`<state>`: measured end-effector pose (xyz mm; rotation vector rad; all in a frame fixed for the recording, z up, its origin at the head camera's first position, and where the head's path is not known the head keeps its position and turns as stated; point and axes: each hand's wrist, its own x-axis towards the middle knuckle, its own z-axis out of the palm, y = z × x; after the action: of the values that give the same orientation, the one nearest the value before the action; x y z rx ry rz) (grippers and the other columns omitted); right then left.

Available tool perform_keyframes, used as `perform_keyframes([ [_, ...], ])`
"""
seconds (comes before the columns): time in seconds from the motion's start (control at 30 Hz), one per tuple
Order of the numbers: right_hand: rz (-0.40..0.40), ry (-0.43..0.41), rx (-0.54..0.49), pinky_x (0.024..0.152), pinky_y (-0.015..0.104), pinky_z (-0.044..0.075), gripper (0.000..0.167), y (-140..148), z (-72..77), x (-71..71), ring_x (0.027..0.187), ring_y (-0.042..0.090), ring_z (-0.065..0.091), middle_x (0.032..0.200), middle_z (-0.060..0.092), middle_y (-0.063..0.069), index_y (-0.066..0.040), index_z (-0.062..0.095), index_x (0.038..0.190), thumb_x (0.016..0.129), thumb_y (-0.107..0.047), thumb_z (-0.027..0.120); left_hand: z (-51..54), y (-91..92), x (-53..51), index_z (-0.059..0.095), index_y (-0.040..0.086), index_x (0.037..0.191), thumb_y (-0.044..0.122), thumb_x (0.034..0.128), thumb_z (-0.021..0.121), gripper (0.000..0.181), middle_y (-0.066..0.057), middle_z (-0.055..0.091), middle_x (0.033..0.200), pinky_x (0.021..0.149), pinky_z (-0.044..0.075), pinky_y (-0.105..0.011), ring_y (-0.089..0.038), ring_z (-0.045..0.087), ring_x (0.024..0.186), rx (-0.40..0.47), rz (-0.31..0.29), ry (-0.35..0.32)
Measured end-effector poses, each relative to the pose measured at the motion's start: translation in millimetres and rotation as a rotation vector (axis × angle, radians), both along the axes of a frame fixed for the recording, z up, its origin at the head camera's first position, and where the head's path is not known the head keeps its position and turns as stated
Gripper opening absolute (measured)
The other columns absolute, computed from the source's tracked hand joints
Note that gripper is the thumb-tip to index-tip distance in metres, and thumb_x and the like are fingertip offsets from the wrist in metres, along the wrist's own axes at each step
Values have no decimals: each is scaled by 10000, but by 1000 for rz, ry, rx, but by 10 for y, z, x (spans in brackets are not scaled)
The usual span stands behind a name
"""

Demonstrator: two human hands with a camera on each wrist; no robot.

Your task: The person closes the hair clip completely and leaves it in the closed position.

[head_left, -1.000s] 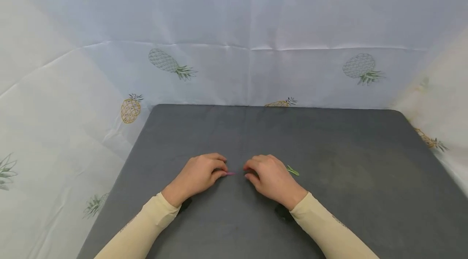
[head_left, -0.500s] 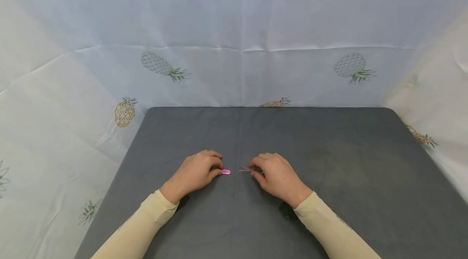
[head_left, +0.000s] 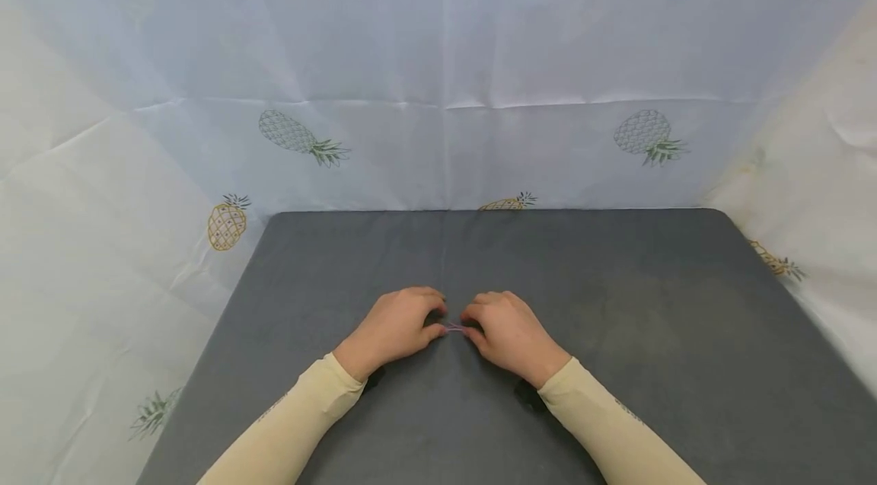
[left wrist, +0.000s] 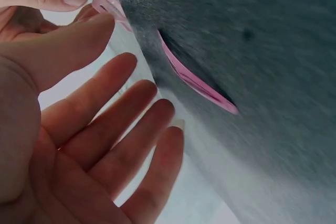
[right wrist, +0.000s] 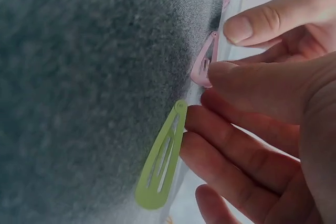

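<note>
Right hand (head_left: 510, 334) pinches the pale clip (right wrist: 198, 76); half-curled left hand (head_left: 396, 327), hold unclear. Only right wrist view shows green clip (right wrist: 156, 153) near pale clip.

L/R hands (head_left: 397, 327) (head_left: 508, 334) close tog.

On the grey cloth-covered tabletop (head_left: 617, 302), a bright-pink slender hair clip (left wrist: 189, 78) lies near the left hand (head_left: 397, 325) and a green teardrop-shaped hair clip (right wrist: 152, 163) near the right hand (head_left: 510, 333). A pale-pink teardrop-shaped hair clip (right wrist: 199, 77) sits between both hands; white pineapple-printed fabric (head_left: 548, 43) hangs behind.
</note>
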<state>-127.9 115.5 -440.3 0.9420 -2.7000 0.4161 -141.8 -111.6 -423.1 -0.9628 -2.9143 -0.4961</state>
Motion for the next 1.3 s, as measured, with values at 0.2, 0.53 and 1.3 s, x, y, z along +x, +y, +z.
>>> perform_keyframes([
  [0.2, 7, 20, 38, 871, 423, 580, 49, -46, 1, -24, 763, 161, 675, 834, 699, -32, -191, 840, 930, 910, -198, 884, 9, 126, -15, 819, 162, 1125, 288, 921, 879, 247, -22, 764, 1347, 901, 638, -420, -234, 769, 1151, -14, 12, -26],
  [0.53, -14, 42, 59, 870, 416, 586, 94, -87, -24, -3, 753, 147, 685, 803, 707, -59, -233, 842, 864, 890, -160, 895, -48, 178, 24, 832, 169, 1069, 263, 899, 890, 203, 26, 784, 1271, 833, 641, -389, -189, 777, 1059, -23, 16, -15],
  [1.3, 15, 58, -13, 864, 394, 585, 95, -45, 175, 161, 727, 130, 663, 800, 698, -63, -208, 813, 874, 918, -145, 868, 83, 96, 230, 809, 239, 1033, 277, 946, 848, 102, 100, 787, 1038, 668, 574, -278, -89, 706, 806, 32, -18, 59],
])
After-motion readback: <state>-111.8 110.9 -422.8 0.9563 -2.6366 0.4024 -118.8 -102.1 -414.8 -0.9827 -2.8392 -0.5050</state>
